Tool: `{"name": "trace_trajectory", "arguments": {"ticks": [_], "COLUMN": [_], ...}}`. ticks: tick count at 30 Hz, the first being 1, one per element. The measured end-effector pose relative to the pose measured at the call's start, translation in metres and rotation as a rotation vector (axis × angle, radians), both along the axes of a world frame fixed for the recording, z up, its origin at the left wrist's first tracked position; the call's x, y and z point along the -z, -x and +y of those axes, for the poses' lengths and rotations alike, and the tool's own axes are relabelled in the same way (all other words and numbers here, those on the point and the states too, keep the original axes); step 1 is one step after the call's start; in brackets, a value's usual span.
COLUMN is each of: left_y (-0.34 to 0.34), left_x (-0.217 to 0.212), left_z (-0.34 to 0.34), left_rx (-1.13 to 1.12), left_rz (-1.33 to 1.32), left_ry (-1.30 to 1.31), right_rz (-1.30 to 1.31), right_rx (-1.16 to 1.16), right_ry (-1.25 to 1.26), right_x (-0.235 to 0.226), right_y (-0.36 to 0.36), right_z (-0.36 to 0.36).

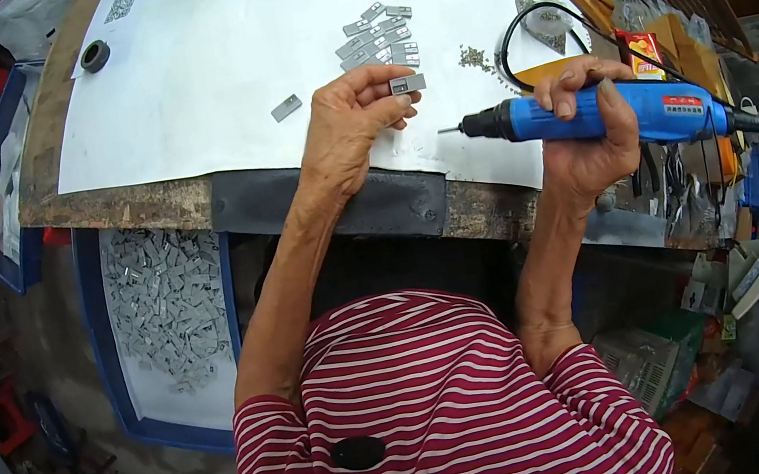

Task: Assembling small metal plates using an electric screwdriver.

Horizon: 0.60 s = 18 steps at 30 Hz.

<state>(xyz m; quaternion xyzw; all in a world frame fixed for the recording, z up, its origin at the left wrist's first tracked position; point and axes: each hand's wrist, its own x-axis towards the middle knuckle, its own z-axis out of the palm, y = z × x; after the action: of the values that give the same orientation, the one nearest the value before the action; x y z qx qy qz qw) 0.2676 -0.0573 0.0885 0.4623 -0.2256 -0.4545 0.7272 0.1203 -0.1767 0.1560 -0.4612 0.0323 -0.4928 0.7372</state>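
Gripping, at papered table [192, 97] near blue tray [101, 337], grey piece [411, 83] in left hand [346, 131], screwdriver [658, 115] in right hand [596, 153]

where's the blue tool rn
In the head view, the blue tool is right of centre, held in the right hand and pointing left, near the grey piece in the left hand.

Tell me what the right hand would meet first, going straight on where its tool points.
Ahead of the blue power tool, probably the left hand, on its thumb side; depth is unclear.
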Motion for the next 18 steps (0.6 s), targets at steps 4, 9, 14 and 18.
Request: {"name": "trace_trajectory", "arguments": {"ticks": [4,9,14,18], "left_y": [0.002,0.004,0.008,0.012], "left_x": [0.001,0.002,-0.003,-0.004], "left_z": [-0.003,-0.009,-0.011,-0.011], "left_rx": [0.055,0.068,0.032,0.041], "left_rz": [0.162,0.322,0.298,0.16], "left_ry": [0.045,0.065,0.011,0.038], "right_rz": [0.197,0.318,0.309,0.301], "right_rx": [-0.002,-0.075,-0.109,-0.132], "right_ry": [-0.072,-0.1,-0.113,-0.153], "right_x": [-0.003,0.003,0.002,-0.001], "right_y": [-0.001,0.001,0.007,0.015], "right_z": [0.014,0.016,0.014,0.012]}}
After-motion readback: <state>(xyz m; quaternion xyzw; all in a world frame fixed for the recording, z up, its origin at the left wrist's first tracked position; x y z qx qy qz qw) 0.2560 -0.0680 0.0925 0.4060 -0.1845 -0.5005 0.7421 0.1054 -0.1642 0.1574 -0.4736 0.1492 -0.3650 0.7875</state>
